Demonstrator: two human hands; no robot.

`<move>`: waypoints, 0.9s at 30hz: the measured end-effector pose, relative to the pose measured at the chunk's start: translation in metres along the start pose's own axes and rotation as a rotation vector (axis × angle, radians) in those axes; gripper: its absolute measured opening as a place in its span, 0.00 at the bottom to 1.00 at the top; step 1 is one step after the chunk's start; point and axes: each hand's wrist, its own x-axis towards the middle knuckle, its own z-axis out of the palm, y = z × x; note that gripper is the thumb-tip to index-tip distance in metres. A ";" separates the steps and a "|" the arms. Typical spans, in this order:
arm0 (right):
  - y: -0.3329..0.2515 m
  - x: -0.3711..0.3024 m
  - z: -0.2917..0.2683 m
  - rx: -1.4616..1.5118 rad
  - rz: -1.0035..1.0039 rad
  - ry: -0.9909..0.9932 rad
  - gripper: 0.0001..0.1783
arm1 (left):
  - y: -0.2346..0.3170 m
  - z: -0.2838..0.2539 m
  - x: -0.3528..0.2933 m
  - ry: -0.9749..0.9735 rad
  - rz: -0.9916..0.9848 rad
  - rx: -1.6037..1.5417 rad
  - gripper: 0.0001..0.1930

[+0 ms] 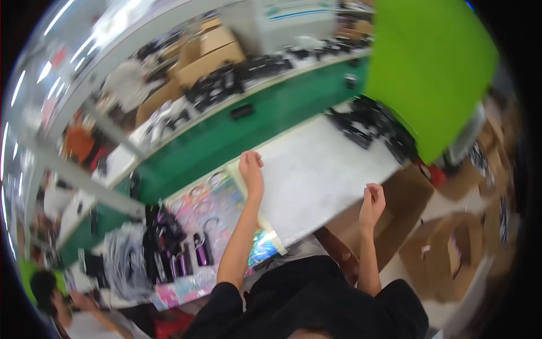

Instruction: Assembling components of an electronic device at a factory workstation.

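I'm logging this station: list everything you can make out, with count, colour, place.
Worktable: one, white, centre
Patterned sheet: one, multicoloured, table's left
Cylinders: at least three, purple and black, on the sheet
Plastic bags: pile, greyish, left of the cylinders
Parts heap: one, black, table's far right
Belt-like strip: one, green, beyond the table
Cardboard boxes: several, brown, beyond strip, right of table
Panel: one, green, upper right
Frame posts: several, grey, left
Co-worker: at least one, white top, lower left
Shirt: one, black, bottom centre
Left hand: one, bare, by sheet's edge
Right hand: one, bare, near table's right edge
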 end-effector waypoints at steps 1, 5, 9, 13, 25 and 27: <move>-0.003 -0.004 0.022 0.000 -0.002 -0.079 0.03 | -0.002 -0.015 0.007 0.051 0.004 0.009 0.13; -0.028 -0.051 0.108 -0.196 -0.012 -0.529 0.07 | -0.024 -0.054 0.022 0.154 -0.002 0.158 0.16; -0.063 -0.119 0.169 0.123 0.181 -1.022 0.17 | -0.056 -0.053 0.041 0.125 -0.016 0.014 0.10; -0.087 -0.147 0.227 0.078 0.078 -1.488 0.18 | -0.065 -0.044 0.055 0.006 -0.069 -0.227 0.07; -0.160 -0.339 0.430 0.520 -0.829 -2.043 0.10 | -0.038 -0.054 0.051 0.037 -0.149 -0.222 0.08; -0.153 -0.402 0.453 0.458 -0.981 -2.013 0.10 | -0.037 -0.054 0.050 0.105 -0.130 -0.187 0.08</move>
